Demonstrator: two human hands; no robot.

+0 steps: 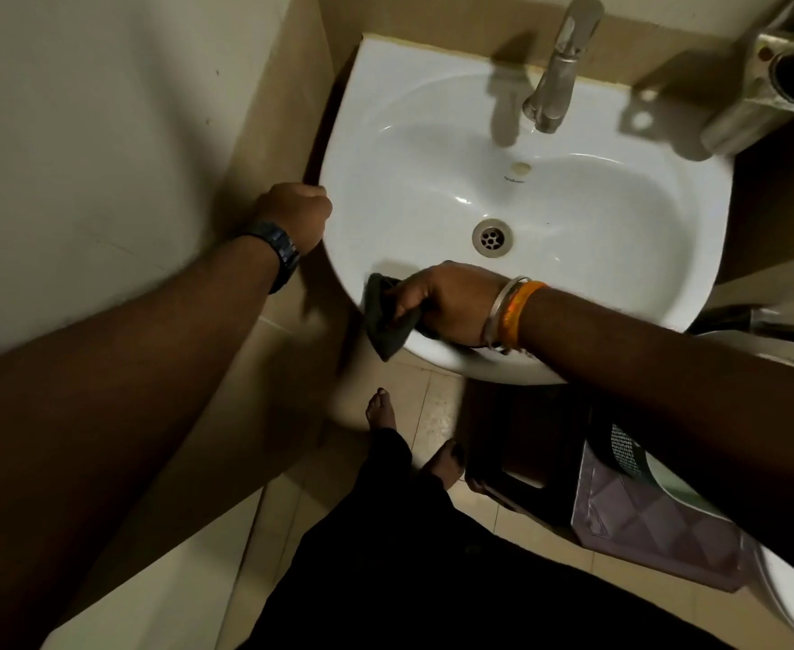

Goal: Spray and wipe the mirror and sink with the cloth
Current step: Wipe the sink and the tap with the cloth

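Note:
A white wall-mounted sink [620, 255] fills the upper middle of the head view, with a steel drain [492, 237] in its bowl and a chrome tap [557, 72] at the back. My right hand [446, 304] presses a dark crumpled cloth [383, 321] against the sink's front-left rim. My left hand [296, 215], with a dark watch on the wrist, is closed in a fist against the sink's left edge; its fingers are hidden. No mirror or spray bottle is in view.
A beige tiled wall [104, 133] stands close on the left. A metal fitting [789, 82] juts out at the top right. Below the sink sit a dark stool [512, 480] and a purple patterned bin [644, 532]. My bare feet stand on the floor tiles [432, 405].

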